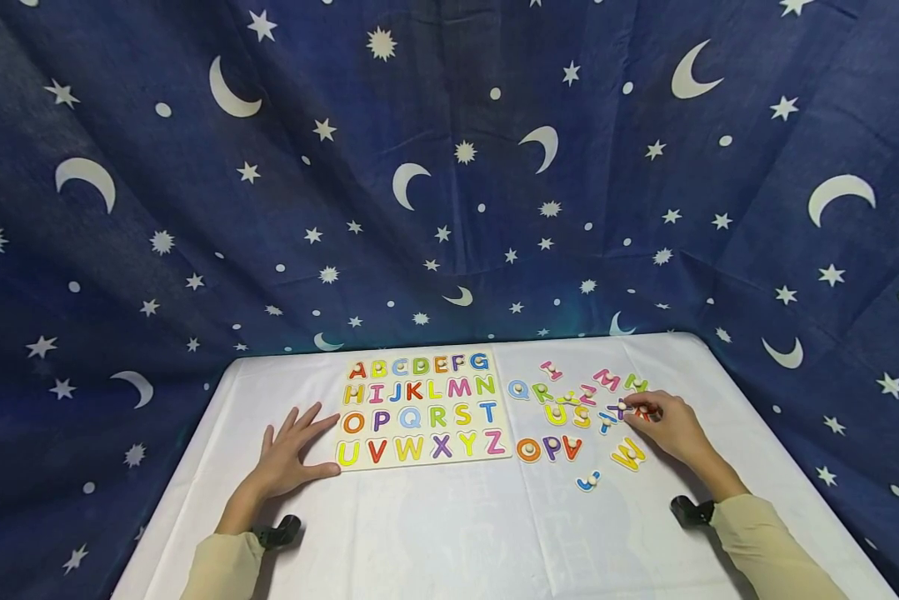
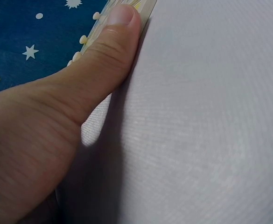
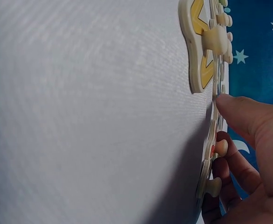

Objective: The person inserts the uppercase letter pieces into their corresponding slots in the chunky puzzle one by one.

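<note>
The alphabet puzzle board lies left of centre, its top row from A to G filled with knobbed letter pieces. My left hand has its fingers spread, with thumb and fingertips at the board's left edge. The left wrist view shows the left thumb straight along that edge. My right hand is over the loose letters on the right. Its thumb and forefinger reach the purple X piece, whose knob shows just beyond the fingertips. A red letter piece lies partly hidden under the hand.
Several knobbed letters lie right of the board, among them a blue Q, an orange O, a purple P, a yellow W and a blue J. Behind the white-covered table hangs a blue star-and-moon cloth.
</note>
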### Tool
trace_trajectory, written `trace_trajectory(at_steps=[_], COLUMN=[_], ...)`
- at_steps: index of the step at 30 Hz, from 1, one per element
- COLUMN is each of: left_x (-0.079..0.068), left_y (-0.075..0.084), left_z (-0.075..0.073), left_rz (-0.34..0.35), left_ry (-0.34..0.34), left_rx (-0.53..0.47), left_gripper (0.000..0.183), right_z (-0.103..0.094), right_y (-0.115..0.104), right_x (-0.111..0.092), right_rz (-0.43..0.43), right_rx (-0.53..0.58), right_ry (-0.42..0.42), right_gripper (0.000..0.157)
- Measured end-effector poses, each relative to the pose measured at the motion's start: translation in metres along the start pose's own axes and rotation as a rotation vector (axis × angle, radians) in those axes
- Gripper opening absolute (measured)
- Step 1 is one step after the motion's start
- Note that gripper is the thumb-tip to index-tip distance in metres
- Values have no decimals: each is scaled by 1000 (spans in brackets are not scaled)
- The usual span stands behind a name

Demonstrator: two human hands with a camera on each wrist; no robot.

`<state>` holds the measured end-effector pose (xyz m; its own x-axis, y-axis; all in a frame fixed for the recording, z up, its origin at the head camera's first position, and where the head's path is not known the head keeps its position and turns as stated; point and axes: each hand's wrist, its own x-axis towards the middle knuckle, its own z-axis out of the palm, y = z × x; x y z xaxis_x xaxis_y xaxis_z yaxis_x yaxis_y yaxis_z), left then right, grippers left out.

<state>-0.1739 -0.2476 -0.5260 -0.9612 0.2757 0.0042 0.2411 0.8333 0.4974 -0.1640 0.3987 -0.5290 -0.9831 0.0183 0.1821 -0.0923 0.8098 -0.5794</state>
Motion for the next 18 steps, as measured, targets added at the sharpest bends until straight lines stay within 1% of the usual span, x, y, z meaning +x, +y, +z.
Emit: trace_trajectory(at_steps=[12,18], left_x=[1,0], left_y=[-1,-1], left_z=[1,1], left_rz=[7,7], left_ry=[4,-1], left_rx=[-6,-11], left_gripper=[93,93], right_z=[2,6], right_y=[-1,0], right_x=[1,3], right_rz=[-39,-68], right_rx=[-2,-8], right_ry=[40,95], right_gripper=[27,22])
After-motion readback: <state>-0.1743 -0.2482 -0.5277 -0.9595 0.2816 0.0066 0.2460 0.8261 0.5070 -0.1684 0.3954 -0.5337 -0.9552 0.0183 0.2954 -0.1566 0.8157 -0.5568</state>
